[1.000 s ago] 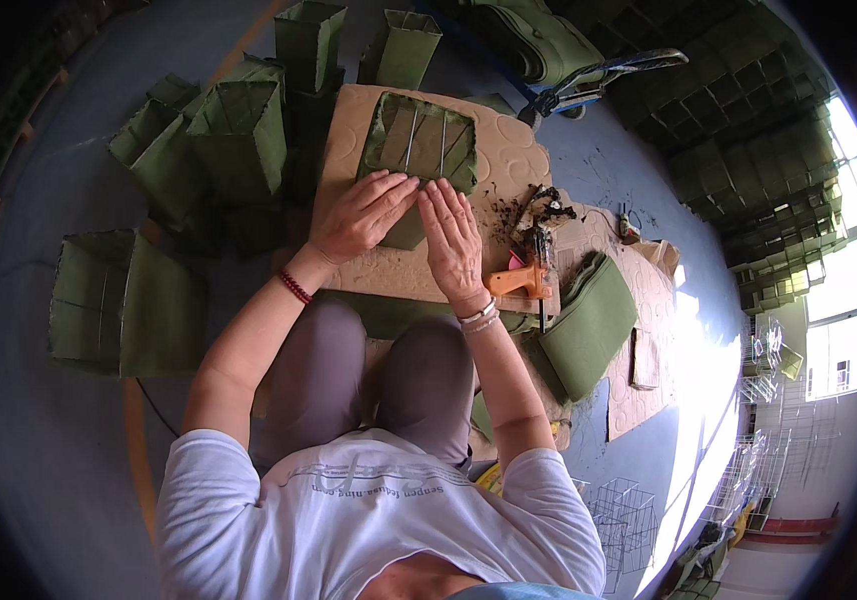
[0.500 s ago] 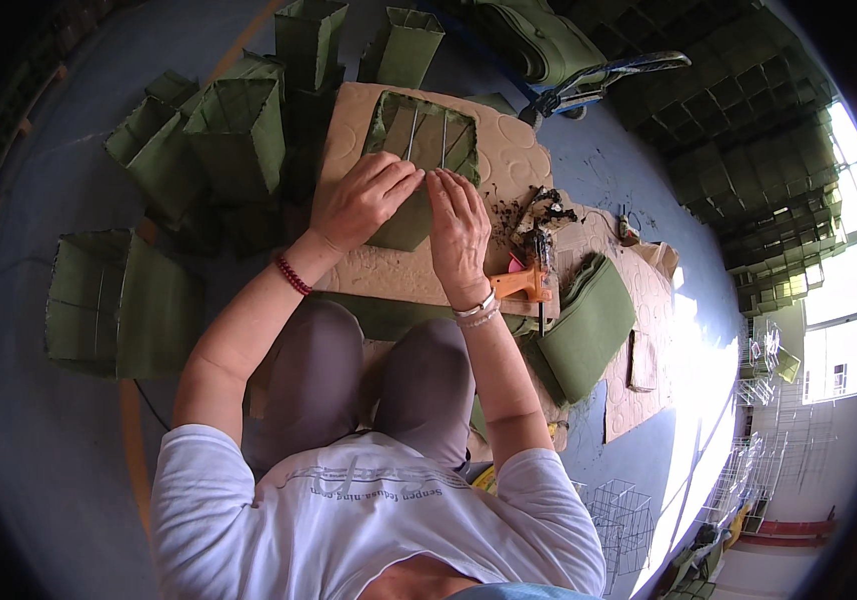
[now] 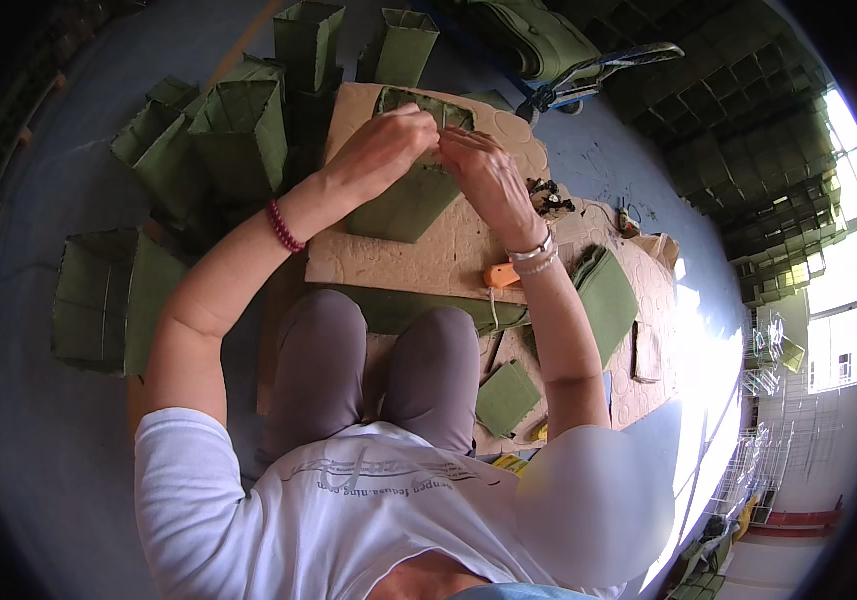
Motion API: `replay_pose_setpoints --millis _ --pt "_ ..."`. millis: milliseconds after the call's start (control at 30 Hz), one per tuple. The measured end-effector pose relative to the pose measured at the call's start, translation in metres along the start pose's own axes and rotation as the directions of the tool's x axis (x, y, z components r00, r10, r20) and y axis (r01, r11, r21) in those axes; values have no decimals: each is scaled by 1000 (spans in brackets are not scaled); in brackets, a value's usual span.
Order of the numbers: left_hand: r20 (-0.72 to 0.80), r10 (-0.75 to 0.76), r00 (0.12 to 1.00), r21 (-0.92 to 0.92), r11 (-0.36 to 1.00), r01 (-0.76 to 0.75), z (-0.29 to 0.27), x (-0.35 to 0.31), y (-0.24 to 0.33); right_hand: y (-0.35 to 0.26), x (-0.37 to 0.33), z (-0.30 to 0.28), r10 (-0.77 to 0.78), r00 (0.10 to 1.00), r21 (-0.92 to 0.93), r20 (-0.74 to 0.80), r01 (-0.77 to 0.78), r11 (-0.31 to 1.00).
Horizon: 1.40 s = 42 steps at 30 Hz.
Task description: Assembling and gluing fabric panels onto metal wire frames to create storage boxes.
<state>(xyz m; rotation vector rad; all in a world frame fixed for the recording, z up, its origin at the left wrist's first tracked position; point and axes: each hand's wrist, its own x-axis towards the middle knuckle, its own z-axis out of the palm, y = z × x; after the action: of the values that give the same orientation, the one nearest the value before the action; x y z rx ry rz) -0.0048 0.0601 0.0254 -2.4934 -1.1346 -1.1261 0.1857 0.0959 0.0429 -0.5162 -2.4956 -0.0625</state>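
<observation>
A green fabric-covered box with metal rods across its open end lies on the cardboard-topped work surface before me. My left hand is over the opening, fingers closed in a pinch. Close beside it is my right hand, its fingers pressed together near the same spot. What the fingertips hold is hidden. An orange glue gun lies by my right wrist, partly covered by my forearm.
Several green boxes stand on the floor at the left. Dark-smeared scraps and folded green fabric lie to the right. A blue-framed cart carries green fabric rolls. Wire frames stand far right.
Both hands have moved farther away from me, from the opening's near edge to over its middle. My right forearm has swung outward and now covers much of the glue gun.
</observation>
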Motion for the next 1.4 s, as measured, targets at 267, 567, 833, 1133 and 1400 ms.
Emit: replay_pose_setpoints --millis 267,567,833,1133,1400 --pt "-349 83 934 262 965 12 21 -101 20 -52 -60 52 106 946 -3 -305 -112 994" --pt "-184 4 983 208 977 34 21 -78 7 -51 -42 72 218 949 -34 -229 -231 972" --pt "150 79 986 84 992 -92 -4 -30 -19 -38 -17 51 220 973 -24 -65 -222 975" --pt "-191 97 977 225 973 -53 38 -55 34 -25 -94 18 403 773 218 -489 -339 915" --pt "-217 0 976 -176 984 -39 43 -48 -13 -16 -92 28 310 908 250 -283 -242 938"
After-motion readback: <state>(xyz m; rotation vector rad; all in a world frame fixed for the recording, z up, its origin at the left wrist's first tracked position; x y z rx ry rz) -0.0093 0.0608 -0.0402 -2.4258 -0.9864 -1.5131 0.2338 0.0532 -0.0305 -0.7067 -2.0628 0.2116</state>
